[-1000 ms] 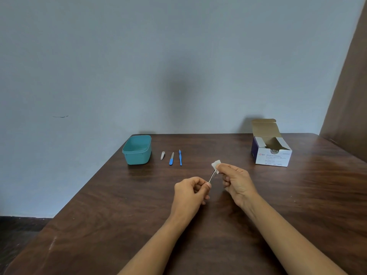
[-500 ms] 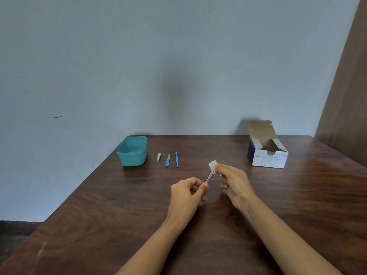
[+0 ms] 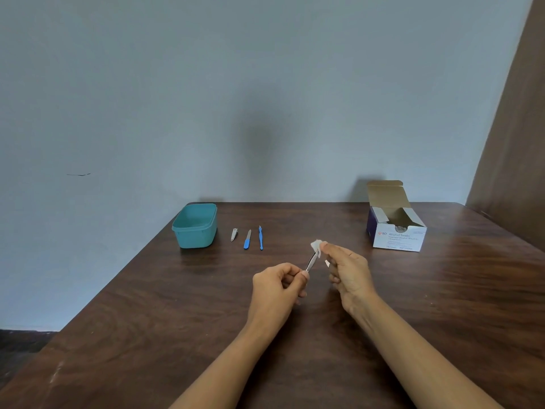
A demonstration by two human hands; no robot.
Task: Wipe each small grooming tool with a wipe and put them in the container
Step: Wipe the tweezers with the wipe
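Tweezers (image 3: 311, 261) run slantwise between the two hands, above the worktop (image 3: 413, 305): the low end is toward the person and left, the tip is up, away and right. The left hand (image 3: 277, 286) is curled into a loose fist, and its grip pinches the low end between thumb and forefinger. The right hand (image 3: 349, 273) stands just beside it, palm turned inward. Its grip is closed on the wipe (image 3: 316, 245), which is folded over the tip, with its other fingers loosely curled below. The wiping stroke therefore lies along that slanted axis, from tip toward the left grip, with little bare metal between the hands.

The container (image 3: 194, 239) sits open, well apart to the far left, so the left hand is the nearer one for the drop, reaching forward and left. Between container and hands the clipper (image 3: 234, 234), file (image 3: 247, 240) and blue tool (image 3: 260, 238) lie side by side, long axes pointing away from the person, not yet taken up. The swab box (image 3: 396, 234) stands open at far right.
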